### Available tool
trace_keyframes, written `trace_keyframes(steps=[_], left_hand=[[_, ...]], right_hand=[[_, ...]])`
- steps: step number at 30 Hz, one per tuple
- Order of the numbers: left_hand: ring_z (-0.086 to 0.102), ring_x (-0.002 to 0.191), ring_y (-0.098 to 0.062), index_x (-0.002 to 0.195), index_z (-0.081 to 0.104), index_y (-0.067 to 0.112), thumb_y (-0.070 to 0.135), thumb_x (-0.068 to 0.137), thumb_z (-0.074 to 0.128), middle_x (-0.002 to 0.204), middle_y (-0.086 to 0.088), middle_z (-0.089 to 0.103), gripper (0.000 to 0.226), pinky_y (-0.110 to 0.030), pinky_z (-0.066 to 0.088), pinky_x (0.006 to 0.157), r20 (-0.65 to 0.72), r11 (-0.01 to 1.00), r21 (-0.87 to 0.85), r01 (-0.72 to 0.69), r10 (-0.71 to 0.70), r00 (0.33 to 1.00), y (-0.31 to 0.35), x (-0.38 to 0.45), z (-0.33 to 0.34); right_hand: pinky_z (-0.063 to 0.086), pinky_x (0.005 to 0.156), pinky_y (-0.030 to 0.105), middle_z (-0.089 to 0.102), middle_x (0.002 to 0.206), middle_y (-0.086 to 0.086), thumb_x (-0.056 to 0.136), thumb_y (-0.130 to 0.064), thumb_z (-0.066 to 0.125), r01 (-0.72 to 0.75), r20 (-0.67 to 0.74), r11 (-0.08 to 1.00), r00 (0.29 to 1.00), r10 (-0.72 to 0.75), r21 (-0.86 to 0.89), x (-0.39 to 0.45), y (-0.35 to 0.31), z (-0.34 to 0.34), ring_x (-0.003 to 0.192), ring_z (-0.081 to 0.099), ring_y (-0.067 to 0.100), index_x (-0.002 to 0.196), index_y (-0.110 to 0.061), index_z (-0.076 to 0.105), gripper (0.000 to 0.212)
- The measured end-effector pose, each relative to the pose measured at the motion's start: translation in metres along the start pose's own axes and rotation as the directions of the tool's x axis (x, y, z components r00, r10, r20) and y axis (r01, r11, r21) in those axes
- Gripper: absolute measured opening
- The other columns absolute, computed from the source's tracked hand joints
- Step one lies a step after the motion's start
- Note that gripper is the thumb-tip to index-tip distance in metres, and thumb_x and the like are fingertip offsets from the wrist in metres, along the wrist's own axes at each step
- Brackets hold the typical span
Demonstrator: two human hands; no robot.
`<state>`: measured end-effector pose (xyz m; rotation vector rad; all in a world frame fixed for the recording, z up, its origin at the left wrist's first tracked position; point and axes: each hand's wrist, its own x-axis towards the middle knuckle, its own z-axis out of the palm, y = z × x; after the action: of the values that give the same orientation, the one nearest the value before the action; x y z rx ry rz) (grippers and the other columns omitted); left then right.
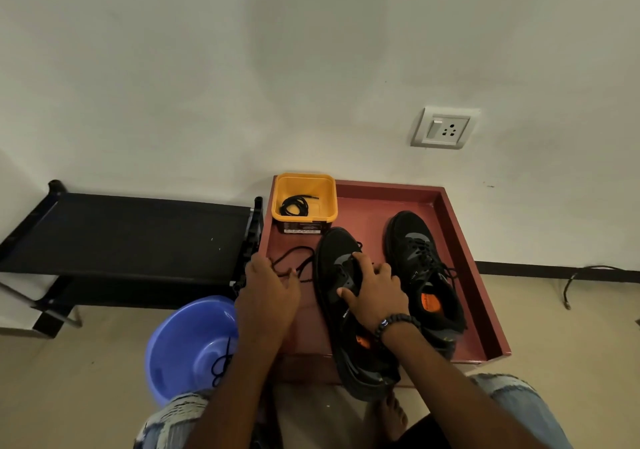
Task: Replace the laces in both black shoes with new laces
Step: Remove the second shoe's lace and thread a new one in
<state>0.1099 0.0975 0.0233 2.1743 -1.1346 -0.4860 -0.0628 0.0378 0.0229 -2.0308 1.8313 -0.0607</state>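
Black mesh sneakers sit on a shallow maroon tray (460, 240). The right hand (375, 294) grips the tongue area of the nearer shoe (334, 258), which overhangs the tray's front edge; the laced second shoe (420, 261) lies just beside it. The left hand (268, 291), fingers loosely curled, holds a loose black lace (294, 261) trailing across the tray. A coiled black lace (294, 205) rests in the yellow plastic tub (329, 202), and another lace (221, 362) lies in the blue plastic basin (180, 341).

1. Shallow maroon rectangular tray (460, 237) carries a square yellow plastic tub (277, 202), two black lace-up shoes (420, 258) (332, 261) and a loose black lace (294, 261).
2. Beige floor (571, 327) carries the tray, a round blue plastic basin (183, 337) and a black fabric rack (121, 233).
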Motion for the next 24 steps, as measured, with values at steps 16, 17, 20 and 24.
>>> trace_keyframes(steps=[16, 17, 20, 24], left_hand=[[0.059, 0.088, -0.023, 0.101, 0.055, 0.009, 0.015, 0.093, 0.063, 0.095, -0.006, 0.058, 0.013, -0.031, 0.047, 0.070, 0.206, 0.978, -0.147, -0.148, 0.176, 0.963, 0.020, 0.012, 0.073], [0.058, 0.085, -0.024, 0.097, 0.054, 0.008, 0.014, 0.093, 0.062, 0.092, -0.007, 0.058, 0.011, -0.034, 0.047, 0.070, 0.208, 0.978, -0.149, -0.145, 0.174, 0.962, 0.019, 0.014, 0.074], [0.051, 0.083, -0.022, 0.092, 0.047, 0.011, 0.012, 0.096, 0.054, 0.097, -0.005, 0.048, 0.009, -0.034, 0.044, 0.070, 0.245, 0.974, -0.057, -0.220, 0.227, 0.943, 0.022, 0.008, 0.069], [0.054, 0.080, -0.022, 0.095, 0.047, 0.009, 0.007, 0.100, 0.046, 0.094, -0.007, 0.051, 0.005, -0.034, 0.047, 0.068, 0.260, 0.970, -0.147, -0.192, 0.225, 0.939, 0.024, -0.004, 0.038]], right_hand=[[0.050, 0.091, 0.044, 0.037, 0.137, 0.010, 0.090, -0.051, 0.060, 0.020, -0.023, 1.000, 1.000, -0.020, -0.014, 0.001, 0.002, 0.006, 0.121, 0.046, 0.032, 0.149, -0.039, 0.019, 0.073], [0.049, 0.091, 0.044, 0.037, 0.137, 0.010, 0.090, -0.051, 0.060, 0.019, -0.023, 1.000, 1.000, -0.019, -0.015, 0.001, 0.002, 0.006, 0.121, 0.046, 0.032, 0.149, -0.039, 0.019, 0.073], [0.049, 0.092, 0.044, 0.037, 0.138, 0.010, 0.091, -0.051, 0.060, 0.010, -0.019, 1.000, 1.000, -0.010, -0.022, -0.001, 0.002, 0.006, 0.121, 0.046, 0.032, 0.149, -0.039, 0.019, 0.072], [0.048, 0.095, 0.045, 0.036, 0.140, 0.011, 0.090, -0.053, 0.061, -0.010, 0.009, 1.000, 1.000, 0.010, -0.026, 0.002, 0.001, 0.004, 0.124, 0.045, 0.034, 0.150, -0.038, 0.017, 0.076]])
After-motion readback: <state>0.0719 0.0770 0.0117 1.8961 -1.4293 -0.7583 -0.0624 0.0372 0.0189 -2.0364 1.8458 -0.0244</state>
